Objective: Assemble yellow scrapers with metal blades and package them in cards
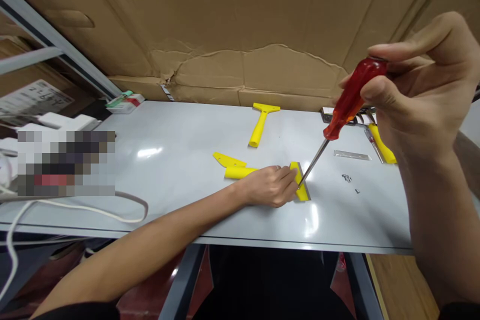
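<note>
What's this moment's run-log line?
left hand: holding yellow scraper | right hand: gripping red screwdriver, tip at scraper | nearby: small metal parts

Big brown cardboard sheet (243, 10) stands along back edge of white table (168, 130), creased, torn nr bottom. L side, from where I'm standing: grey metal frame (48, 35), slanted bar; behind it a carton (33, 95) w/ white label, handwriting, can't read it. Sm. white/red/green box (127, 104) at back L of tabletop. White adapters (62, 121) clustered nr L end, white cable (82, 208) looping over top & down past front edge. Below: grey metal bars (183, 280), reddish-brown surface (146, 285), unclear what. Wood-look floor (403, 285), lower R.
</note>
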`<state>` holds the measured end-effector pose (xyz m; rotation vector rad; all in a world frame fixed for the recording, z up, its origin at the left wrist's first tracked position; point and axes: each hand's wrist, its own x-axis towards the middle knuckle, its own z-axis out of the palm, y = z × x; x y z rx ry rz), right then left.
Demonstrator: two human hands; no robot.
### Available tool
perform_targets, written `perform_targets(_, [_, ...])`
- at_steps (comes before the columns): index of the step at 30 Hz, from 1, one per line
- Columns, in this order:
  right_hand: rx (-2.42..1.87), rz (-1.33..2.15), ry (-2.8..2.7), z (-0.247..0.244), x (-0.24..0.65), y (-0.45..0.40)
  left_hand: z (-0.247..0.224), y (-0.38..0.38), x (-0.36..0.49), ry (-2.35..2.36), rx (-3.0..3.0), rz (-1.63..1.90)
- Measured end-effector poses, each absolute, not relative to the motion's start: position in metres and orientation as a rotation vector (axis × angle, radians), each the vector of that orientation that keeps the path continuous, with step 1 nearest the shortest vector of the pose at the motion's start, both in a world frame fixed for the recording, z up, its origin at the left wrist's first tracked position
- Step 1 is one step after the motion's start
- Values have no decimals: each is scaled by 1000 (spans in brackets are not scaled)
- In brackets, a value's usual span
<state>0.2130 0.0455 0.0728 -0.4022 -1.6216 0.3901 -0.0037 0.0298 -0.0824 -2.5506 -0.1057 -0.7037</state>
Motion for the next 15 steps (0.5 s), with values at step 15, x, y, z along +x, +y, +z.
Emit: perform_targets(15, [-575, 387, -1723, 71, 214, 37, -80, 29, -3, -97, -2559, -747])
